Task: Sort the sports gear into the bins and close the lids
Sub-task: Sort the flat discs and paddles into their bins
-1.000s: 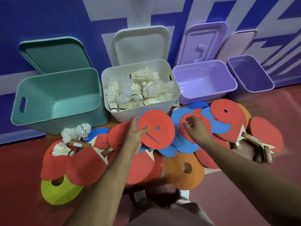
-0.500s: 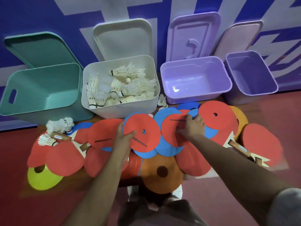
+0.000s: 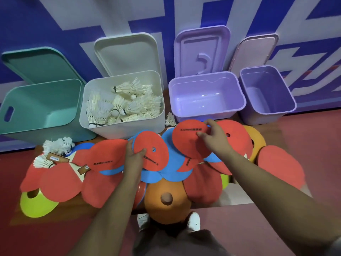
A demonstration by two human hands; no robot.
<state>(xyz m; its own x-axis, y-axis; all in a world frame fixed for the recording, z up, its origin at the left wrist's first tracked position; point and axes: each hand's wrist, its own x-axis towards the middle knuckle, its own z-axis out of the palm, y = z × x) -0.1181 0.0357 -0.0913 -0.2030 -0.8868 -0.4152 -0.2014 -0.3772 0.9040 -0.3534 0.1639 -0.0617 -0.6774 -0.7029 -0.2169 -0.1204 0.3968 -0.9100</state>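
Now, left hand [image 3: 133,157] fingers pinching one red disc [image 3: 156,157], right hand [image 3: 214,140] fingers gripping a second red disc [image 3: 185,144], near the lilac bin [image 3: 206,76].

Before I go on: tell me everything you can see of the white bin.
The white bin is an off-white tub of smooth plastic with rounded corners and a plain rim. It stands upright and open, second from the left, between the teal bin and the lilac bin. It holds a loose heap of feather shuttlecocks, lying every way, below the rim. Its matching lid leans upright against the wall behind it.
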